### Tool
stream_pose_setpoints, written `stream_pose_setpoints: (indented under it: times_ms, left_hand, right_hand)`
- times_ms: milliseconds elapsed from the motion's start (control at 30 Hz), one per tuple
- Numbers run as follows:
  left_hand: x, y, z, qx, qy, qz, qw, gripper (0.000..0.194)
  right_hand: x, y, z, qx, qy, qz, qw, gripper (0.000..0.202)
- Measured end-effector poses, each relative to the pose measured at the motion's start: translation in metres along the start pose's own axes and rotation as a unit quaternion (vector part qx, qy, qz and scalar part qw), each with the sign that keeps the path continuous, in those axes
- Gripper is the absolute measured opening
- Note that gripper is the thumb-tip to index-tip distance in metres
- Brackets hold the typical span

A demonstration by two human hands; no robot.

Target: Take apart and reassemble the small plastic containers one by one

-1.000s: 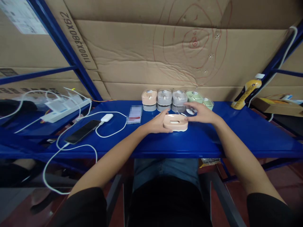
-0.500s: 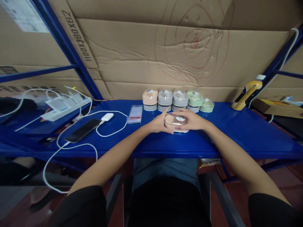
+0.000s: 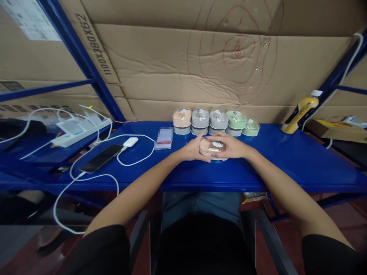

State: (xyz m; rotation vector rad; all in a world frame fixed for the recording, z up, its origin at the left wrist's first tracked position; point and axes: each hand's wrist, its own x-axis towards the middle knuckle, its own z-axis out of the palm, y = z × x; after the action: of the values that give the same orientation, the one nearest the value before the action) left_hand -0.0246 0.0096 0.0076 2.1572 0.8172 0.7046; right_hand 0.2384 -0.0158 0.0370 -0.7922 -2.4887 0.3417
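Observation:
A peach-coloured box with a clear lid and a round sticker rests on the blue table in front of me. My left hand grips its left side, thumb at the front and fingers behind. Around its right side and over part of the lid, my right hand is wrapped. Just behind the hands stands a row of similar boxes: a peach one, two grey ones and green ones, most of them stacked in twos.
A phone with a lit screen lies left of the boxes. Farther left are a dark phone, a white charger, looping cables and a power strip. A yellow bottle stands at the back right against cardboard.
The peach-coloured box has shifted or tilted very slightly between my hands. Both hands keep nearly the same places around it.

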Motion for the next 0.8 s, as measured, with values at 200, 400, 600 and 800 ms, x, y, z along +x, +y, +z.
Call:
stream_pose_setpoints:
  times_ms: [200,400,600,800]
  left_hand:
    - [0.0006,0.0009,-0.0002,0.004,-0.003,-0.002,1.0,0.155]
    - [0.0011,0.0005,0.0001,0.012,0.003,-0.002,1.0,0.155]
    - [0.0007,0.0002,0.0,0.008,0.005,0.003,1.0,0.153]
    - [0.0015,-0.0045,0.0014,-0.02,0.013,-0.009,1.0,0.158]
  right_hand:
    - [0.0008,-0.0022,-0.0007,-0.003,-0.006,-0.005,1.0,0.074]
    - [0.0021,-0.0033,-0.0013,-0.018,-0.009,-0.008,1.0,0.074]
    - [0.0042,-0.0073,-0.0023,-0.031,-0.012,-0.006,0.999,0.075]
    - [0.0047,-0.01,-0.0049,-0.045,-0.016,-0.002,0.999,0.074]
